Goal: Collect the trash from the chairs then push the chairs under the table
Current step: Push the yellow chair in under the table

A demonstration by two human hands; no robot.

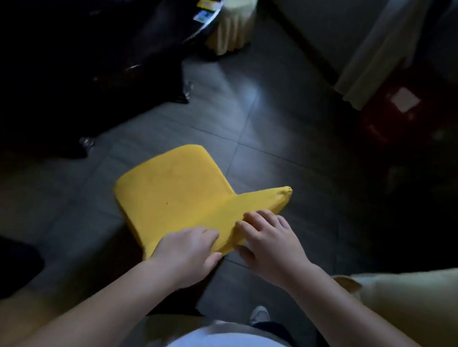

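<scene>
- The person stands behind a yellow-covered chair (174, 196) with both hands on the top edge of its backrest, a sensible place to steer it from, since a push there turns and slides the whole chair.
- The left hand (188, 251) is closed over the near end of the backrest top, fingers over the front and thumb at the back edge, gripping the fabric-covered rail.
- The right hand (268, 242) lies just beside it on the same rail, fingers curled over the top and thumb tucked beneath, also clasping the backrest.
- The two hands sit close together, nearly touching, at one end of the rail, which suggests the aim is to swing or aim the chair and not only shove it straight.
- The chair stands on the dark tiled floor (270, 121), well apart from the surface (153, 24), a dark round table at the upper left; its seat faces roughly toward that table.
- The seat looks bare: no trash shows on it, so the collecting step for this chair seems done and pushing is the step in hand.
- Small packets (207, 10) lie on the surface's edge, and another cloth-covered chair (235, 24) stands beyond it.
- A red basket (398, 112) sits on the floor at the right; its use cannot be told.
- The room is dim, so the table's legs are hard to see; they could catch the chair.
</scene>
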